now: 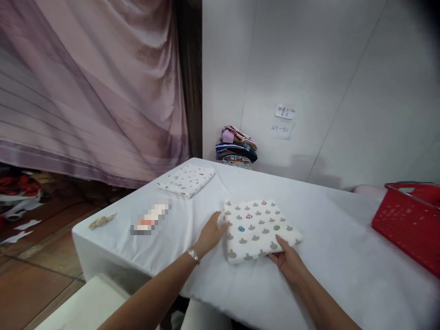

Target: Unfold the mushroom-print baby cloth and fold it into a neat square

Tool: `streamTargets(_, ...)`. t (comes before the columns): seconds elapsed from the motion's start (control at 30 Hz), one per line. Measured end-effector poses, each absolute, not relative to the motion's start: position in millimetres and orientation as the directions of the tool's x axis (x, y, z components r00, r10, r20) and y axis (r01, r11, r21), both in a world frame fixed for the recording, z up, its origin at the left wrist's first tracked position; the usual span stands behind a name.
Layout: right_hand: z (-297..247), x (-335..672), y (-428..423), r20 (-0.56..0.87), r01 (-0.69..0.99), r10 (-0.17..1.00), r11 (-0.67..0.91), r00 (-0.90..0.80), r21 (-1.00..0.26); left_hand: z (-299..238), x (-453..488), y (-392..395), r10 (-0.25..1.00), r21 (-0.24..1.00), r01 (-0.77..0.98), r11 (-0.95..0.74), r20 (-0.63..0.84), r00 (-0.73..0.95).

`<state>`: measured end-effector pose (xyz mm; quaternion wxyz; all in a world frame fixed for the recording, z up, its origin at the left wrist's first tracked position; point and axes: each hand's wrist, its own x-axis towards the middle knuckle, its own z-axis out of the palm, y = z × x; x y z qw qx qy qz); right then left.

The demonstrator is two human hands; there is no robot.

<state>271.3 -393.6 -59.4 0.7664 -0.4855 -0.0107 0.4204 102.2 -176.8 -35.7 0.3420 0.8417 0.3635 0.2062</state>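
Note:
A folded white cloth (pixel 257 229) printed with grey mushrooms and a few red, blue and green ones lies on the white-covered table in front of me. Against its left edge rests my left hand (pixel 211 234), fingers extended and thumb apart; a bracelet circles that wrist. My right hand (pixel 288 262) pinches the near right edge, thumb on top and fingers underneath. Farther back on the left lies another folded white cloth (pixel 187 180), with small dark prints.
On the table's left are a blurred-out flat object (pixel 151 219) and a beige crumpled item (pixel 102 221). A red basket (pixel 409 224) stands at the right. Stacked folded fabrics (pixel 236 149) sit beyond the far edge, by a white wall with paper notes (pixel 284 121).

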Motion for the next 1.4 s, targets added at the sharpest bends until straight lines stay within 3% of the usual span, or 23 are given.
streamTargets(0.1,-51.5,275.2,-400.7,-0.395,-0.572,0.618,0.108,0.679,-0.813,-26.3,141.5,-160.0,0.82,0.736,0.535,-0.414,0.047,0.57)
streamTargets(0.23,-39.4,318.7,-427.5,-0.282,-0.399,0.606,0.064,0.744,-0.915,-27.7,163.8,-175.2,0.79,0.682,0.589,-0.433,-0.028,0.612)
streamTargets(0.33,-44.9,365.9,-457.7,-0.271,-0.281,0.316,-0.015,0.909,-0.96,-37.5,159.5,-209.9,0.706,0.661,0.553,-0.507,-0.048,0.706)
streamTargets(0.37,-48.9,377.0,-467.7,-0.226,-0.207,0.191,-0.116,0.955,-0.971,-40.6,156.4,-221.0,0.669,0.661,0.526,-0.535,-0.049,0.742)
streamTargets(0.43,-55.8,384.8,-483.8,-0.026,0.006,0.095,-0.325,0.995,-0.946,-45.1,150.6,-237.3,0.618,0.676,0.47,-0.567,-0.027,0.786)
streamTargets(0.5,-58.1,371.7,-491.5,0.17,0.247,0.203,-0.455,0.964,-0.856,-47.2,147.8,-244.0,0.631,0.713,0.446,-0.541,-0.007,0.776)
streamTargets(0.57,-55.9,343.1,-489.4,0.265,0.457,0.417,-0.475,0.87,-0.752,-47.7,148.9,-244.2,0.673,0.752,0.455,-0.478,-0.02,0.74)
streamTargets(0.63,-52.5,310.1,-479.2,0.315,0.652,0.63,-0.419,0.71,-0.632,-47.8,153.3,-243.9,0.68,0.778,0.435,-0.454,-0.012,0.733)
streamTargets(0.73,-50.8,272.8,-455.3,0.331,0.85,0.821,-0.309,0.465,-0.427,-47.4,162.9,-250.4,0.606,0.791,0.299,-0.534,0.111,0.788)
streamTargets(0.83,-53.2,257.8,-428.2,0.243,0.871,0.86,-0.362,0.45,-0.332,-45.5,171.4,-262.5,0.58,0.811,0.197,-0.551,0.202,0.789)
streamTargets(1.03,-52.8,255.8,-390.5,0.156,0.849,0.85,-0.453,0.504,-0.273,-43.8,175.2,-269.1,0.691,0.961,0.164,-0.221,0.036,0.722)
streamTargets(1.3,-40.3,262.8,-389.3,0.226,0.832,0.825,-0.425,0.518,-0.356,-59.3,171.7,-258.0,0.708,0.979,0.172,-0.105,-0.048,0.704)
streamTargets(1.4,-36.0,267.8,-386.5,0.252,0.787,0.799,-0.386,0.546,-0.48,-59.1,172.0,-257.9,0.694,0.976,0.2,-0.082,-0.088,0.715)
